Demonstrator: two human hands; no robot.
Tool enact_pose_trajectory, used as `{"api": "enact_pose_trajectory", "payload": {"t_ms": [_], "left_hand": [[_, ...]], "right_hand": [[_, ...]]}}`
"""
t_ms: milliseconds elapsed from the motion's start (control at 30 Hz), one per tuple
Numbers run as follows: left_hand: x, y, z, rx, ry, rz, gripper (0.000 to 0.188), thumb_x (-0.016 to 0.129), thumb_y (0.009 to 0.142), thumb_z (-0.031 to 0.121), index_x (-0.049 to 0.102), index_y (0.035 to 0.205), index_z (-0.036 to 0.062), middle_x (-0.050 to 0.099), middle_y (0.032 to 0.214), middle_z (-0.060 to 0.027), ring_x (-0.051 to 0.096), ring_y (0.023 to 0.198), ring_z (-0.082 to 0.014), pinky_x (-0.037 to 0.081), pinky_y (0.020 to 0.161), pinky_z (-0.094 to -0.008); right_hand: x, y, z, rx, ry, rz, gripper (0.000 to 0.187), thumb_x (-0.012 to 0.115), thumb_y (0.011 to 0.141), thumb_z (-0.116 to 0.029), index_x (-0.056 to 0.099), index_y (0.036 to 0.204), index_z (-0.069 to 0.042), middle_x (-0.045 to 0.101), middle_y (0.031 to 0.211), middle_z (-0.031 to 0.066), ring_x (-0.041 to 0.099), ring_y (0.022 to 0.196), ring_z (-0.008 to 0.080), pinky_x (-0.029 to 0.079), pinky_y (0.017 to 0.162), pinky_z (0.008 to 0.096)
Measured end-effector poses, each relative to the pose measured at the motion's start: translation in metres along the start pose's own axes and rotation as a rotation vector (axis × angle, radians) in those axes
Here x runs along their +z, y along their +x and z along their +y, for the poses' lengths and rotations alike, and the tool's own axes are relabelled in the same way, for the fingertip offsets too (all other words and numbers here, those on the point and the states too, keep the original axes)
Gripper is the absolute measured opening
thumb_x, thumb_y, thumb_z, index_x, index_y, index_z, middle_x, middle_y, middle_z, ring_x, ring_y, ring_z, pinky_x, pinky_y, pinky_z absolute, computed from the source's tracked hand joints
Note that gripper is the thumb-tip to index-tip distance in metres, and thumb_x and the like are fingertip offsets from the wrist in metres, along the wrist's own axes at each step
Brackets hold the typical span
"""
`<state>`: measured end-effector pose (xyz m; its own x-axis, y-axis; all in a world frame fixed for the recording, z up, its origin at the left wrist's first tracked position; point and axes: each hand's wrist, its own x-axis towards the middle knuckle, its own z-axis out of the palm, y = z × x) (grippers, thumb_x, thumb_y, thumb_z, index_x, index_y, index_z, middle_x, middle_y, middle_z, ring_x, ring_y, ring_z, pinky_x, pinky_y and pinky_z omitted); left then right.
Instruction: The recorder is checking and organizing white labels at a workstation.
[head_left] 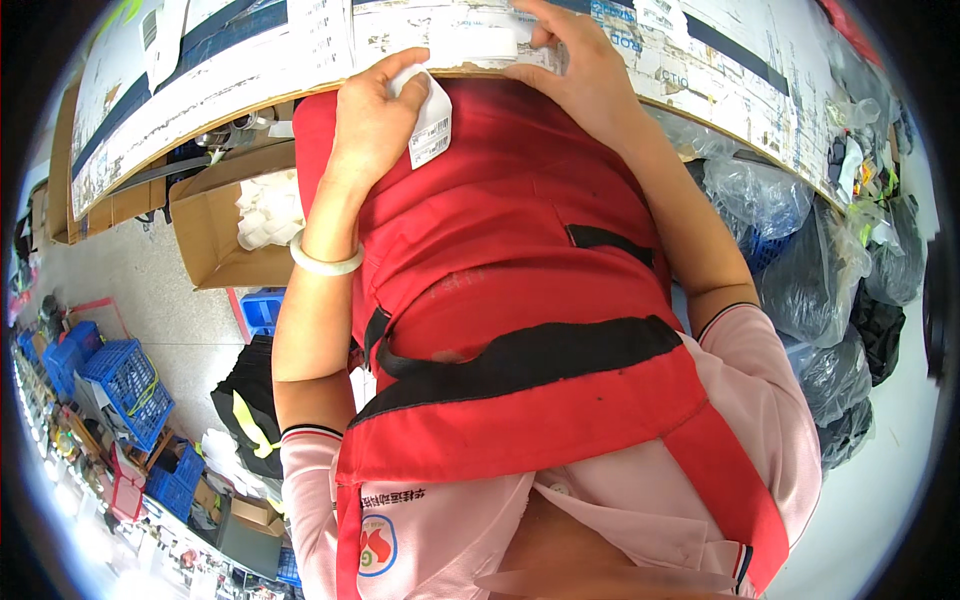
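Observation:
My left hand (378,112) is closed at the table's front edge, thumb and fingers pinching a strip of white printed labels (432,135). The lower end of the strip hangs over my red apron (520,210). On the tabletop between my hands lies a small white rectangular piece (487,43), like a blank label. My right hand (590,70) rests at the table edge just right of it. Its thumb and fingers curve apart, and I see nothing held between them. Some of its fingertips lie close to the top rim of the picture.
The worn, taped white tabletop (230,95) runs across the front. An open cardboard box (205,235) with crumpled white paper stands below it at left. Blue crates (130,390) are farther left. Filled plastic bags (810,270) crowd the right side.

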<state>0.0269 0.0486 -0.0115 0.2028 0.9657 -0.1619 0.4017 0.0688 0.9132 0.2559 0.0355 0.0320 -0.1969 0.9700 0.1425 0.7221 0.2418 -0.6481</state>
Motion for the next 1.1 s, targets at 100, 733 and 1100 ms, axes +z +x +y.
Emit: {"api": "enact_pose_trajectory", "payload": {"t_ms": [100,733,1100], "left_hand": [[-0.001,-0.001,0.007,-0.002,0.082,-0.005,0.027,0.060,0.085,0.014,0.067,0.110,0.0060,0.069,0.087,-0.0154,0.064,0.082,-0.0171,0.049,0.079,-0.0285],[0.002,-0.001,0.002,0.073,0.056,0.031,0.027,0.061,0.084,0.014,0.067,0.109,0.0072,0.066,0.076,-0.0120,0.060,0.069,-0.0132,0.049,0.071,-0.0275],[0.005,0.000,-0.002,0.046,0.024,0.025,0.027,0.061,0.085,0.015,0.066,0.110,0.0066,0.068,0.080,-0.0138,0.063,0.074,-0.0160,0.050,0.074,-0.0284]], "right_hand": [[0.005,-0.001,0.003,-0.031,-0.034,-0.022,0.061,0.073,0.076,-0.020,0.047,0.129,-0.005,0.058,0.095,0.0150,0.054,0.088,0.0313,0.043,0.082,0.0388],[0.009,0.006,0.003,-0.177,-0.128,0.055,0.057,0.072,0.076,-0.016,0.048,0.127,-0.004,0.056,0.117,0.0184,0.051,0.110,0.0351,0.040,0.096,0.0409],[0.008,0.013,0.004,-0.034,0.038,-0.051,0.058,0.071,0.076,-0.010,0.047,0.129,-0.007,0.060,0.111,0.0170,0.055,0.106,0.0341,0.043,0.093,0.0395]]}}
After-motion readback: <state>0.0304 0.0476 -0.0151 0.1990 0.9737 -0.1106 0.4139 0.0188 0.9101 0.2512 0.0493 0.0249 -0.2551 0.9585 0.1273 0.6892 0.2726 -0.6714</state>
